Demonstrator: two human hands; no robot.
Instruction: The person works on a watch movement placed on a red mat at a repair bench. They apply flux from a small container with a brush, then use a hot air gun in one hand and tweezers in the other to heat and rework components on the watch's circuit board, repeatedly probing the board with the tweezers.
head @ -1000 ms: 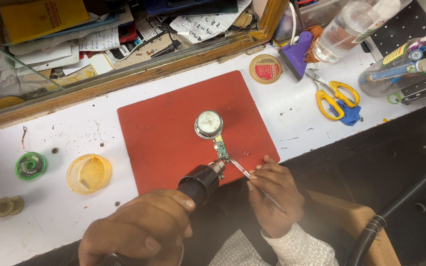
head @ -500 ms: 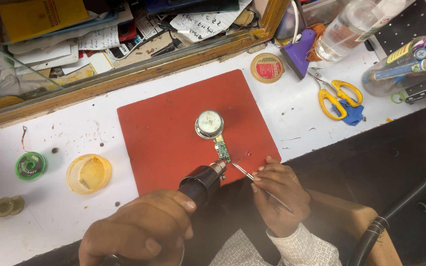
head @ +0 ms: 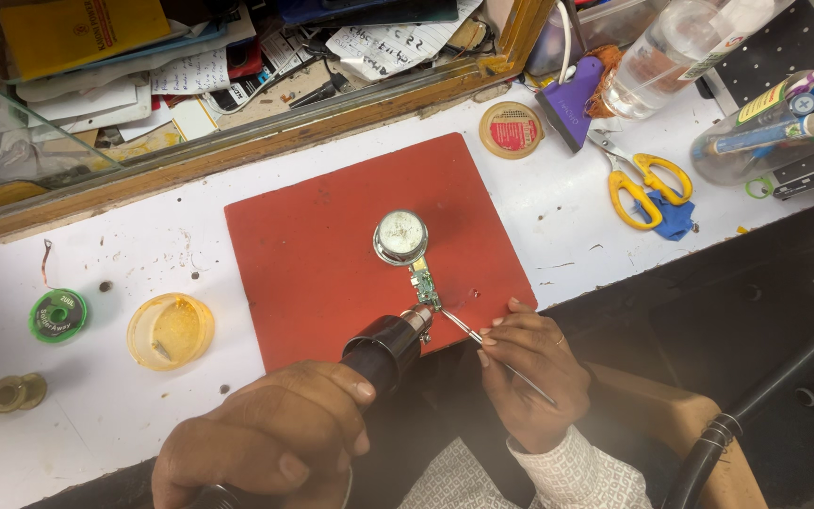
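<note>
left hand (head: 270, 443) is wrapped around the black hot air tool (head: 383, 351), fingers curled tight on the handle, nozzle tip sitting right at the near end of the little green circuit board (head: 424, 286). right hand (head: 529, 372) has its fingers pinched together on a pair of thin metal tweezers (head: 463, 327), tips pointing at the same end of the board, just beside the nozzle. can't tell if the tips actually touch it.

the board lies on the red mat (head: 322, 254) near its front edge, and its far end is tucked against a round silver weight or holder (head: 400, 236) with a pale face.

containers: a shallow yellow see-through tub (head: 170, 331) sits on the white bench (head: 96, 396) left of the mat, with a small dark bit inside, too small to make out. a green spool of wick (head: 57, 315) is further left, and a small brass-coloured tin (head: 13, 393) near the left edge. a round tin with a red top (head: 512, 129) sits just past the mat's far right corner. a clear plastic bottle (head: 671, 52) lies tilted at top right with clear liquid in it, and another bottle with a green cap (head: 774, 127) lies at the far right. yellow scissors (head: 647, 184) rest on a blue cloth (head: 675, 215) between them.
</note>
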